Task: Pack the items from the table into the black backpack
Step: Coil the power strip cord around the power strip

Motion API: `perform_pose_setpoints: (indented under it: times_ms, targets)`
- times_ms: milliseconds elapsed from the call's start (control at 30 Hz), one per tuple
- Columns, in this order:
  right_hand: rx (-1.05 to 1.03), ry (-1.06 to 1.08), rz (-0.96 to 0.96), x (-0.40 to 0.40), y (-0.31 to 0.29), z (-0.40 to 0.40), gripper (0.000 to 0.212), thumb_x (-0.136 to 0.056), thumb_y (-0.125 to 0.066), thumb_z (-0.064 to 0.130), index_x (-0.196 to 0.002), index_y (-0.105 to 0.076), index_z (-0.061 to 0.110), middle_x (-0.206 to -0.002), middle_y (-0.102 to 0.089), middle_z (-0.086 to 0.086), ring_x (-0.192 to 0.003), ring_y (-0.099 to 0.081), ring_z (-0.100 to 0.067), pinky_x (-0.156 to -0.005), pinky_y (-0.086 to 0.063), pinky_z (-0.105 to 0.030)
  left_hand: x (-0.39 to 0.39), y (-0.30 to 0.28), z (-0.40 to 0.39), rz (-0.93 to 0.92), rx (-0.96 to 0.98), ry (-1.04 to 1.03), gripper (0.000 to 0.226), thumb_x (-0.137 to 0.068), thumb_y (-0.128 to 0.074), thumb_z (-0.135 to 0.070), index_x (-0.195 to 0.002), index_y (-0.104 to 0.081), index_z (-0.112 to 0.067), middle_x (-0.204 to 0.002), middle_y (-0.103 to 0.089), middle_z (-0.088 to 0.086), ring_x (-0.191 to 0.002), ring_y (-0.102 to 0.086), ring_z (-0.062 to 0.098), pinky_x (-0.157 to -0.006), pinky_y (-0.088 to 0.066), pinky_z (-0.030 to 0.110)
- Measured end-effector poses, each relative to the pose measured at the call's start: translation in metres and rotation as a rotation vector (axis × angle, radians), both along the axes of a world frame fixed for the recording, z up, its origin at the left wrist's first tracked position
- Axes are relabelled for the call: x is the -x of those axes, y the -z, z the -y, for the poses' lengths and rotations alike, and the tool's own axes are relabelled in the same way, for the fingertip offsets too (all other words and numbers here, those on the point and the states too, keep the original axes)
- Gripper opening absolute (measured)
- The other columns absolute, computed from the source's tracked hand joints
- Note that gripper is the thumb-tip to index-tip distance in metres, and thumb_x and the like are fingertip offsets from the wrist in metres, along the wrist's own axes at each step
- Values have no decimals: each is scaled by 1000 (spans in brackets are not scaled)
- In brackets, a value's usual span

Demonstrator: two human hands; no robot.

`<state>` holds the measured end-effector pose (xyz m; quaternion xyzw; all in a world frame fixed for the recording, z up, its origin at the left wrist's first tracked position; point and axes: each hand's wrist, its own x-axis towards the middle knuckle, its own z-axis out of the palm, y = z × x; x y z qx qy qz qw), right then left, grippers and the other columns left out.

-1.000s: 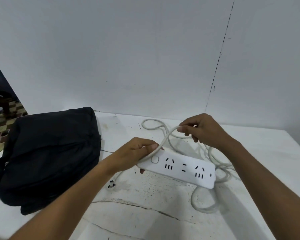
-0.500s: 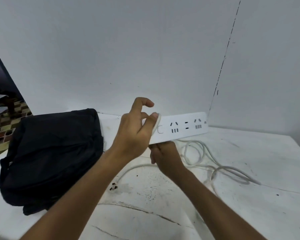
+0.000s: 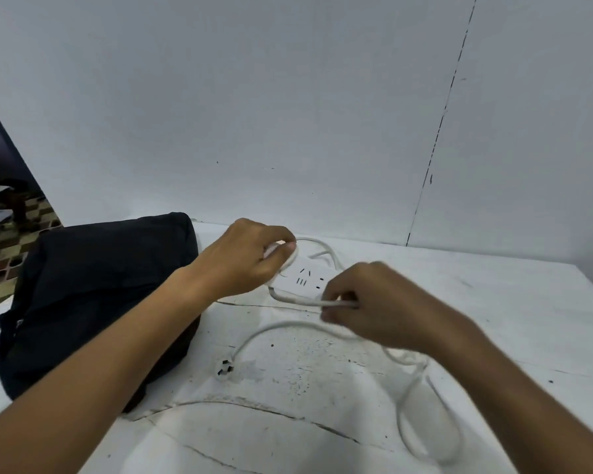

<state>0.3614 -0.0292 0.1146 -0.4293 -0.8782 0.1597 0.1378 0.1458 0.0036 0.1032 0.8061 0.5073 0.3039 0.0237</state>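
Left hand (image 3: 250, 258) gripping power strip (image 3: 303, 277) steady; right hand (image 3: 367, 302) pinching cord (image 3: 288, 297), likely to coil it for black backpack (image 3: 100, 295) at left.

The power strip (image 3: 303, 276), raised against the wall half a second ago, now sits lower near the table. The right hand (image 3: 377, 307) has come out from beneath it and pinches the cord (image 3: 300, 299).
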Motion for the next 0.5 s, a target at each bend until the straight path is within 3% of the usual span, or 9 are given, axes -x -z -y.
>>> perform_pose_setpoints:
  times_ms: [100,200,300,400,500]
  targets:
    - [4,-54,2,-18,-21,-15,9,-82,-72,31,-74,-72,27,-51,-54,12,-51,-48,-2,-49,-31,-16,7,-3,3,125,163,77,27,-89,-48,-40,-93,-72,-28,-75,-70,1,-55,-57,22,-53,-44,28]
    - [2,-152,-164,-21,-37,-25,16,-76,-77,32,-65,-70,22,-51,-55,5,-48,-43,-6,-50,-33,-27,1,-6,10,152,243,131,30,-85,-45,-51,-94,-69,-36,-87,-72,-13,-68,-67,28,-60,-55,37]
    - [-252,-219,-152,-3,-42,-27,24,-76,-73,44,-70,-72,21,-53,-55,4,-50,-45,-10,-50,-35,-29,-15,-7,13,156,278,193,23,-83,-47,-49,-80,-70,-42,-72,-66,-25,-58,-61,14,-52,-49,27]
    - [-391,-257,-133,9,-41,-32,28,-74,-68,47,-69,-71,19,-51,-51,6,-50,-44,-11,-49,-33,-28,-24,-2,19,278,357,258,18,-83,-54,-41,-71,-68,-45,-58,-60,-16,-46,-51,8,-43,-43,28]
    - [-215,-233,-294,0,-36,-47,34,-70,-78,45,-63,-69,13,-49,-49,-4,-48,-38,-11,-48,-29,-31,-22,6,26,481,399,319,24,-89,-52,-32,-91,-74,-22,-70,-65,5,-52,-57,33,-43,-47,38]
